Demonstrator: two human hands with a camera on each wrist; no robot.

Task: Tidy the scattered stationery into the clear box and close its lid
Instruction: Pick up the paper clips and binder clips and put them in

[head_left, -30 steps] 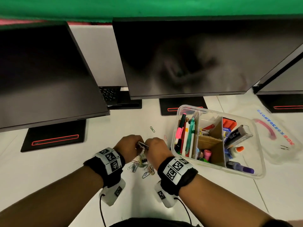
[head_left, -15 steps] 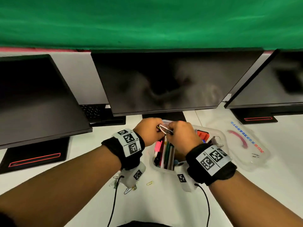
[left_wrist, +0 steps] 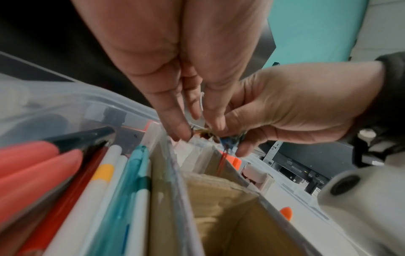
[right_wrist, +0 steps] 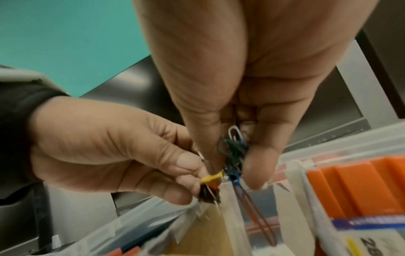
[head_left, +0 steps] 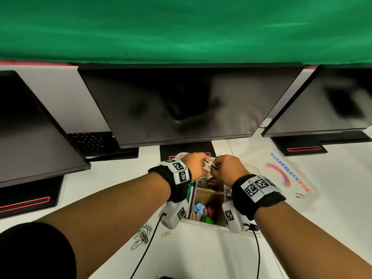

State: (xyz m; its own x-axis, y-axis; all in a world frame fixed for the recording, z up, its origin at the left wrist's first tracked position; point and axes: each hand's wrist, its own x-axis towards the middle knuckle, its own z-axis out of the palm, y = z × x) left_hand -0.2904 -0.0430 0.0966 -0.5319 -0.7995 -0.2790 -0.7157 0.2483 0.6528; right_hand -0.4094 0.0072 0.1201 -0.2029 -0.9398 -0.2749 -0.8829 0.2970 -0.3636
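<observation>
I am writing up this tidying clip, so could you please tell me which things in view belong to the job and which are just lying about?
Part of the job:
- clear box
- its lid, off, on the desk
- clips pinched in the left hand and right hand
- loose paper clips on the desk

Just lying about:
- monitors
- keyboard
- green backdrop

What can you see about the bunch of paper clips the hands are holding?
The bunch of paper clips is a tangle of thin bent wire in green, blue, white, yellow and red. The right hand pinches most of it; the left hand pinches the yellow end beside a small dark clip. A long red loop dangles down. The bunch hangs above the clear box, not yet dropped in.
</observation>
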